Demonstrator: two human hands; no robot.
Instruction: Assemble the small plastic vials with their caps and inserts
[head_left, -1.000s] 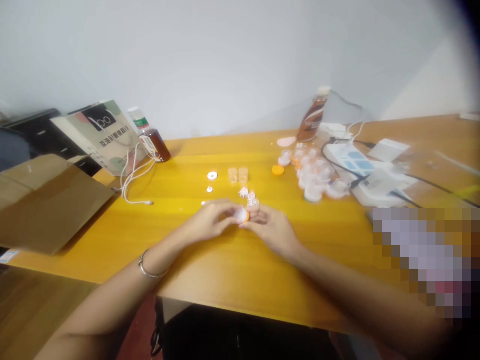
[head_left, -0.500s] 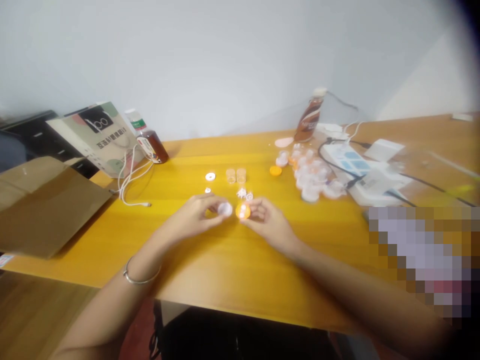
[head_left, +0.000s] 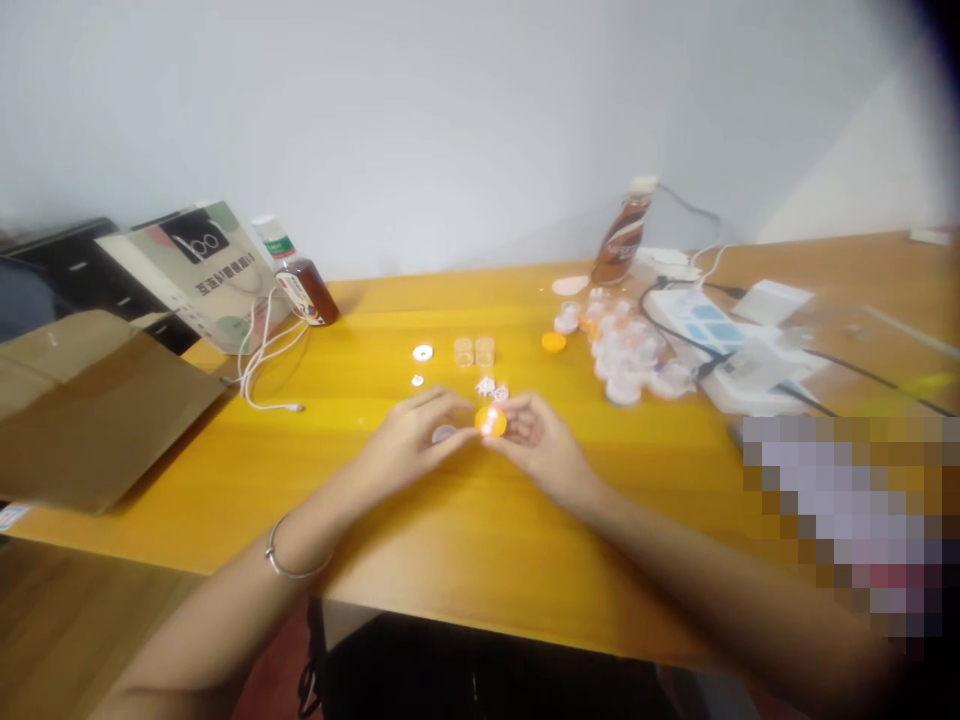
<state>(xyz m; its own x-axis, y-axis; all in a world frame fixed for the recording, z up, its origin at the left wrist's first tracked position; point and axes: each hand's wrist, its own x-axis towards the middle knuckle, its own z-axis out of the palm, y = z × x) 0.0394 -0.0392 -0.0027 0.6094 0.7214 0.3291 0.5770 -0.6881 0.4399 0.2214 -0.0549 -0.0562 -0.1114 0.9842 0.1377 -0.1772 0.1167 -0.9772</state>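
Observation:
Both my hands meet over the middle of the yellow table [head_left: 465, 520]. My right hand [head_left: 541, 446] pinches a small orange cap [head_left: 490, 421] with a pale inside. My left hand [head_left: 414, 438] has its fingers curled round a small white round piece [head_left: 444, 433] and its fingertips touch the orange cap. Just beyond my hands lie small white gear-like pieces [head_left: 492, 388], two clear little cups [head_left: 474, 351], a white ring [head_left: 423, 352] and a smaller white disc [head_left: 417, 380].
A heap of small white and orange caps [head_left: 626, 350] and one loose orange cap [head_left: 553, 341] lie at the right. Behind stand a brown drink bottle [head_left: 622, 232], a power strip [head_left: 694, 318] with cables, a tilted bottle [head_left: 298, 275], a printed box [head_left: 196, 270] and brown cardboard [head_left: 90, 410].
The white piece and the orange cap were together a second ago, then pulled apart. Now my left hand has moved back in against the orange cap.

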